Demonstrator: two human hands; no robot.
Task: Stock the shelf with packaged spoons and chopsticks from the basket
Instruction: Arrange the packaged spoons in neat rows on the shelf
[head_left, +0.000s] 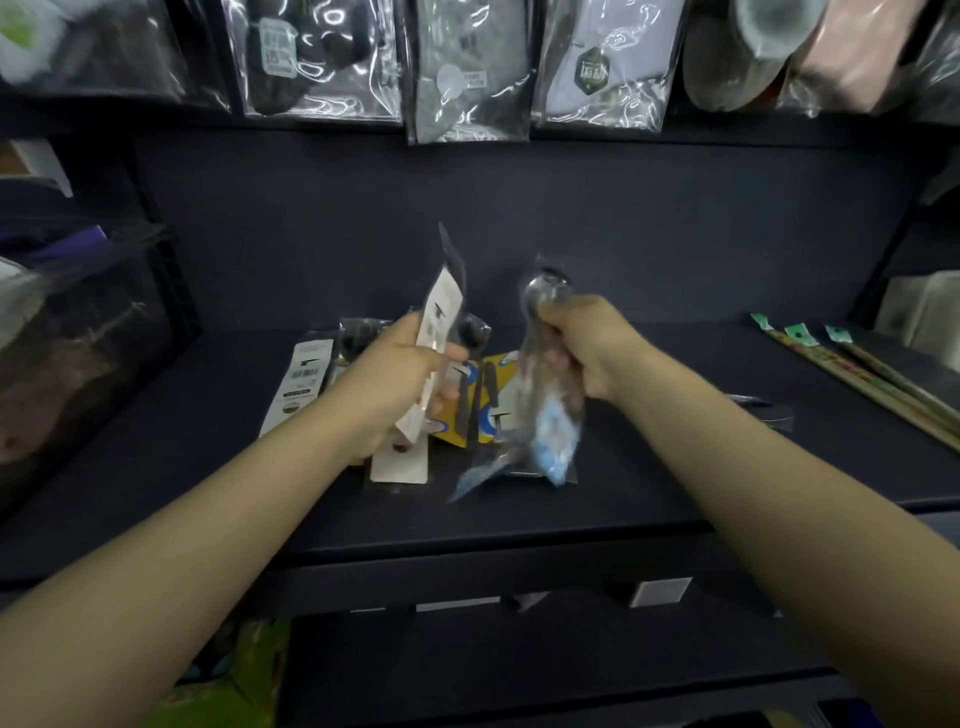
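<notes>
Left hand (400, 379) grips white-card pkt (434, 338); right hand (587, 353) grips clear spoon pkt (550, 384).

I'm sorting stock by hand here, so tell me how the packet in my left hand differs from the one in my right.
The left-hand packet has a white printed card with a barcode; the right-hand packet is clear plastic with a light blue card at its lower end. A silvery spoon bowl shows at the top of the right-hand packet; the left-hand packet's top is dark. Both are held tilted above the dark shelf, each gripped by one hand.
</notes>
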